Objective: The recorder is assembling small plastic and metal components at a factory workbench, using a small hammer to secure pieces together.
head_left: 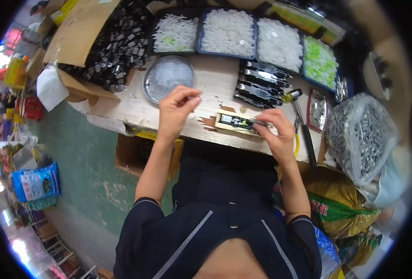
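Note:
My left hand (177, 110) is raised beside the round metal dish (146, 89), thumb and fingertips pinched together; whatever they hold, if anything, is too small to make out. A cream-coloured block-shaped fixture (219, 123) lies near the table's front edge. In it sits a long black part (236, 121) with white and bright green pieces inside. My right hand (279, 132) is at the fixture's right end, its fingers closed around a small greyish piece whose kind I cannot tell. White, slightly shiny stuff (171, 74) covers the bottom of the dish.
Trays of white plastic parts (228, 32) and a tray of green and white parts (319, 63) line the back. Stacked black metal strips (261, 83) lie before them. A hammer (305, 123) and a bag of grey parts (361, 135) are right; a carton of black parts (115, 51) is left.

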Motion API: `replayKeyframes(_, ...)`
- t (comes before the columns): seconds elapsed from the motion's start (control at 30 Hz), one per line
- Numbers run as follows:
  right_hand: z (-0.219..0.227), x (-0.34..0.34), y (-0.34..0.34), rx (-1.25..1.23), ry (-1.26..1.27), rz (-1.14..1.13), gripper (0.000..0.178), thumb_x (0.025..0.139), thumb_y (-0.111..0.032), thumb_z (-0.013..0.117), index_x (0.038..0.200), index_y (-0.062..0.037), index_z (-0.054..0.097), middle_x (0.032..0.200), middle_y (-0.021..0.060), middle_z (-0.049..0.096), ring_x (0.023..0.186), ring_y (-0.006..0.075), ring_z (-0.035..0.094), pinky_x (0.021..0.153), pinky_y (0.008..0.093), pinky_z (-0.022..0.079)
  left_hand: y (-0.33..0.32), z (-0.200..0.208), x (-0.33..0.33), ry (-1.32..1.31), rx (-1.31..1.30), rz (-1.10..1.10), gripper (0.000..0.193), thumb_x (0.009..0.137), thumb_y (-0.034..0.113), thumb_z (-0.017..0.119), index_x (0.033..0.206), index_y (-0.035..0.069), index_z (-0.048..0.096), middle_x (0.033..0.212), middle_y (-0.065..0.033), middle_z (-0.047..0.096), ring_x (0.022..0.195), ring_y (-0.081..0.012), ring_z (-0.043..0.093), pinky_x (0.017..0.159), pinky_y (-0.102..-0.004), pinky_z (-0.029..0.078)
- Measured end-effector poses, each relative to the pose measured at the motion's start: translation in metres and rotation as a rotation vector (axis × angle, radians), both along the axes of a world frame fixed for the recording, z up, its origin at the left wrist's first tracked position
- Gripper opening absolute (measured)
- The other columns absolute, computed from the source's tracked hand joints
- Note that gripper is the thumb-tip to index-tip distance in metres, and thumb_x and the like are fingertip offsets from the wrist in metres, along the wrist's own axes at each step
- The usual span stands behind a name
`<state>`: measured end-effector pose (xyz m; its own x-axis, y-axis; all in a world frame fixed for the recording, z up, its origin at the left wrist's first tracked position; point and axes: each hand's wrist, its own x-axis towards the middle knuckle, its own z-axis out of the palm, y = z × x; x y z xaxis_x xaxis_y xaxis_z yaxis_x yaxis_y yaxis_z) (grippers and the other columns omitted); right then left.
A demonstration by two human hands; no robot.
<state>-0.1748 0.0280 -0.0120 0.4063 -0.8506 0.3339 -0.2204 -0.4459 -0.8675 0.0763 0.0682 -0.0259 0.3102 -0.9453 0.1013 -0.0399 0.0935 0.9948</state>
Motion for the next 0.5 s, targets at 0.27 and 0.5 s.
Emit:
replayKeyframes(0.27, -0.010, 0.009, -0.007, 0.042, -0.054, -0.017, 0.020, 0.068, -0.004, 0.072, 0.087, -0.0048, 0.067, 0.078, 0.0053, 0.059, 0.075, 0.0185, 0.056, 0.069, 0.0290, 0.042, -0.002, -0.004, -0.054, 0.170, -0.022, -0.214, 0.012, 0.077, -0.002, 0.067, 0.088, -0.001, 0.066, 0.087, -0.0028, 0.057, 0.073, -0.0062, 0.052, 0.061, -0.0181, 0.042)
replayKeyframes(0.5, -0.012, -0.002, -0.009, -0.006, -0.016, -0.030, 0.023, 0.069, 0.000, 0.073, 0.090, -0.0033, 0.068, 0.081, 0.0034, 0.057, 0.076, 0.0121, 0.053, 0.067, 0.0229, 0.042, -0.005, -0.008, -0.065, 0.152, -0.064, -0.227, 0.012, 0.076, -0.003, 0.067, 0.089, -0.001, 0.066, 0.087, -0.0034, 0.057, 0.075, -0.0075, 0.053, 0.064, -0.0192, 0.043)
